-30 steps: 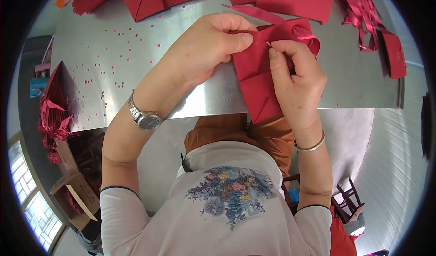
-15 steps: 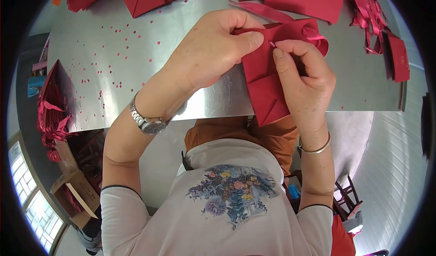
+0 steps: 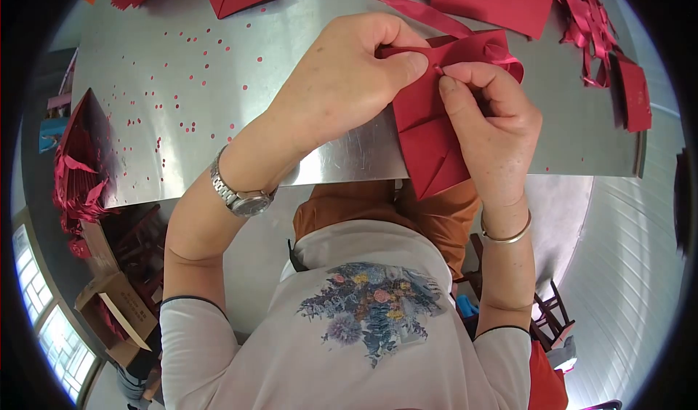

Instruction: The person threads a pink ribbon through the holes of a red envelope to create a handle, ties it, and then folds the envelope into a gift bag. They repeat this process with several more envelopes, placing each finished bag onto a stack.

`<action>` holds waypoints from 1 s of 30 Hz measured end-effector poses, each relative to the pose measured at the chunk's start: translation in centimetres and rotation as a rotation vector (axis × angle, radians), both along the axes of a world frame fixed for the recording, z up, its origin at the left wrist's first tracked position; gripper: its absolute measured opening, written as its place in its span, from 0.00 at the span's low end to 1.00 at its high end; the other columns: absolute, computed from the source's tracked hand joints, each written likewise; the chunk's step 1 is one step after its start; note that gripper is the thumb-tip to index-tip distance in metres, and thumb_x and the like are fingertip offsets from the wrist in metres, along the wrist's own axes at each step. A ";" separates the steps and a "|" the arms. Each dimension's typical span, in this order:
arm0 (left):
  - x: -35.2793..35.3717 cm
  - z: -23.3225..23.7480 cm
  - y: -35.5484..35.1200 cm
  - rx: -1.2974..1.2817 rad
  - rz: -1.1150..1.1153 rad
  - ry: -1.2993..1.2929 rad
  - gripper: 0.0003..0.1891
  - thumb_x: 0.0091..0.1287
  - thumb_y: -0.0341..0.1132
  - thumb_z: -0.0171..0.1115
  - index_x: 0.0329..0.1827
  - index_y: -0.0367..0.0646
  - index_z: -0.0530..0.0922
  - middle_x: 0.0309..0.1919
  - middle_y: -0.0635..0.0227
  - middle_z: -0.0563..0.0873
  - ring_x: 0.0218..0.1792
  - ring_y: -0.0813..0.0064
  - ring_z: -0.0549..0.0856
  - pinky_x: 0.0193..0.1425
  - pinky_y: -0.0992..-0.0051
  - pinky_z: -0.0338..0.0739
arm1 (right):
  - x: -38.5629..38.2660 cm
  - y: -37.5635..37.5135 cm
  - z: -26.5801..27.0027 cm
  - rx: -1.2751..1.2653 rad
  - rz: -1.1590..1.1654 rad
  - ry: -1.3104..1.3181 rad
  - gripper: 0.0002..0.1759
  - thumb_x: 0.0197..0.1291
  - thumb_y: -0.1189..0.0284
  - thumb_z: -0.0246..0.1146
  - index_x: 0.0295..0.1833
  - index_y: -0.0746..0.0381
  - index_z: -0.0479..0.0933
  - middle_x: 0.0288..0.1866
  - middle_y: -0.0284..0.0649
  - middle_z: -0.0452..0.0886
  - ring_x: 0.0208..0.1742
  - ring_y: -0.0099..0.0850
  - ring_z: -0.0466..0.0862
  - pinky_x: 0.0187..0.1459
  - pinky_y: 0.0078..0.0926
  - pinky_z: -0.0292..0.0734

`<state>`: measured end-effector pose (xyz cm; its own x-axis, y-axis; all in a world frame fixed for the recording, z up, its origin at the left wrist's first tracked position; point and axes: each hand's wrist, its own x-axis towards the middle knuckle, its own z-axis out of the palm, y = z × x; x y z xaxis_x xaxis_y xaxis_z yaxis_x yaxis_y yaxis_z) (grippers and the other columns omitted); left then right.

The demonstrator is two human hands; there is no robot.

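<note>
A red paper bag with a folded bottom hangs partly over the table's near edge. My left hand pinches the bag's top edge between thumb and fingers. On the right, my right hand pinches the end of a red ribbon at a hole near the bag's top; the tip is small and partly hidden by the fingers. A loop of ribbon curls at the bag's upper right corner. Another ribbon length stretches out beyond the top edge, towards the upper left.
The metal table carries scattered small red paper dots. More red bags lie along the far side. Ribbons hang together at the upper right, beside a red packet. A stack of red bags stands at the left edge.
The ribbon tip between my right fingers shows less at the hole. Both hands and the bag have shifted very slightly right, and the view has moved a little.
</note>
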<state>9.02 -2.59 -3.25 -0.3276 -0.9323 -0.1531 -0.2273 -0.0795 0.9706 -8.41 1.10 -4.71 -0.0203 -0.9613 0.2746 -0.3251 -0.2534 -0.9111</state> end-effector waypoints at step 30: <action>-1.3 -0.8 1.4 -0.457 0.109 -0.181 0.05 0.64 0.24 0.61 0.42 0.34 0.80 0.33 0.62 0.86 0.33 0.74 0.84 0.38 0.76 0.78 | 1.2 -1.0 3.2 -0.213 -0.043 0.784 0.03 0.51 0.75 0.63 0.31 0.63 0.81 0.26 0.43 0.82 0.27 0.41 0.83 0.28 0.31 0.78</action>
<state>7.70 -1.20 -4.03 -0.2307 -0.9447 0.2332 -0.4089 0.3116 0.8577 -7.23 0.10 -1.51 0.2180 -0.8899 0.4008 -0.8623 -0.3679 -0.3479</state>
